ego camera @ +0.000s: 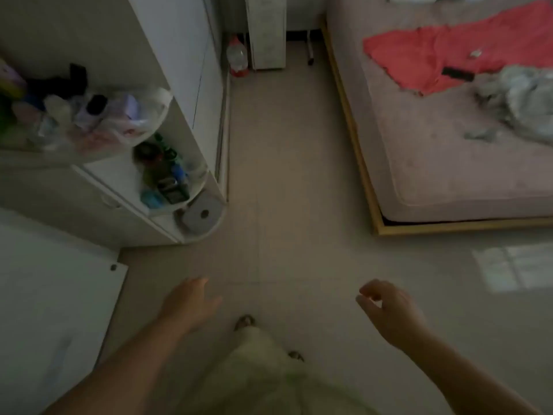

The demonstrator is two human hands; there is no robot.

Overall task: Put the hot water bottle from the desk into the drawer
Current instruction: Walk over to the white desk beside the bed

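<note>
Both hands empty: left hand spread wide, right hand loosely curled. Hot water bottle nowhere in view, nor desk. Likely soft, sloshy, heavy if filled; best gripped at neck.

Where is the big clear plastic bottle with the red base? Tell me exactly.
In the head view the plastic bottle stands on the floor at top centre, in the corner between the white wardrobe and a narrow white cabinet.

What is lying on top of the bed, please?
On the bed lie a red cloth, a small dark object on it, and crumpled grey fabric. Anything beneath those fabrics is hidden.
</note>
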